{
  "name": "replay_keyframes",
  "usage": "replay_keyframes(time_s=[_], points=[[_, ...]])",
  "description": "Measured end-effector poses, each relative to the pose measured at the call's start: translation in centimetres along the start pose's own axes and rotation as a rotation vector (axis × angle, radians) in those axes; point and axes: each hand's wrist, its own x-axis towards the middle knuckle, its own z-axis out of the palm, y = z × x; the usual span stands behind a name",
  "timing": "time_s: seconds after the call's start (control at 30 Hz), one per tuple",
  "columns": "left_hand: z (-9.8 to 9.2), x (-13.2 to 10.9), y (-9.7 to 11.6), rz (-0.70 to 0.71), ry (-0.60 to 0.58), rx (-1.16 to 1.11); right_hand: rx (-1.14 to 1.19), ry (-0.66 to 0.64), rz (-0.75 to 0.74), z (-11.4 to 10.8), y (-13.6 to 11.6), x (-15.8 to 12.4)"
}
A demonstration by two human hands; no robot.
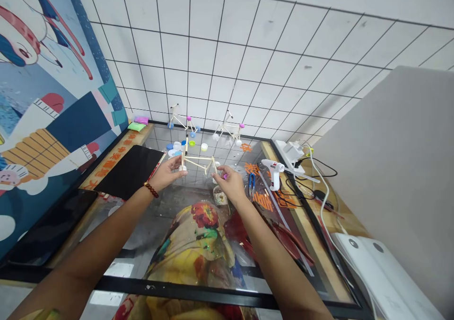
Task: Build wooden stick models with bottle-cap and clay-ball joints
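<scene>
A small bike model of pale sticks (198, 158) is held up over the glass table between my two hands. My left hand (166, 173) has fingers closed around its left end, beside a white cap wheel and an upright stick with a dark tip. At the model's right end, the fingers of my right hand (230, 183) pinch a slanted stick, with a purple piece close to the fingertips. Loose bottle caps (204, 147) in white, blue and green lie just beyond the model. A small patterned cup (220, 196) stands below my right hand.
Two similar models, one with blue wheels (182, 122) and one with white wheels (229, 129), stand by the tiled wall. On the right lie a white glue gun (273, 172), blue-handled snips (251, 183) and cables. A black mat (131, 171) and dark tablet (53, 227) occupy the left.
</scene>
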Motion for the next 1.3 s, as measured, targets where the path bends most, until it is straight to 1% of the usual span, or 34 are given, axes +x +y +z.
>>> replay_keyframes(time_s=[0.23, 0.37, 0.5, 0.63, 0.87, 1.1, 1.3], points=[[0.0, -0.1, -0.4, 0.020, -0.005, -0.022, -0.002, 0.018, -0.064, 0.1, 0.5, -0.4], [0.0, -0.1, -0.4, 0.013, 0.010, -0.029, 0.017, -0.009, -0.036, 0.0, 0.3, -1.0], [0.0, 0.0, -0.6, 0.020, -0.003, 0.011, 0.046, -0.039, -0.020, -0.1, -0.1, -1.2], [-0.1, 0.0, -0.9, 0.022, 0.010, -0.032, 0.054, -0.049, 0.001, -0.4, -0.3, -1.3], [0.2, -0.5, 0.2, -0.047, 0.073, -0.159, 0.058, -0.053, -0.028, -0.3, 0.1, -1.3], [0.4, -0.4, 0.0, -0.010, 0.049, -0.057, 0.088, -0.094, -0.026, -0.3, 0.3, -1.3], [0.0, -0.2, -0.6, 0.023, -0.010, 0.010, 0.030, -0.138, -0.003, -0.8, 0.7, -1.1]])
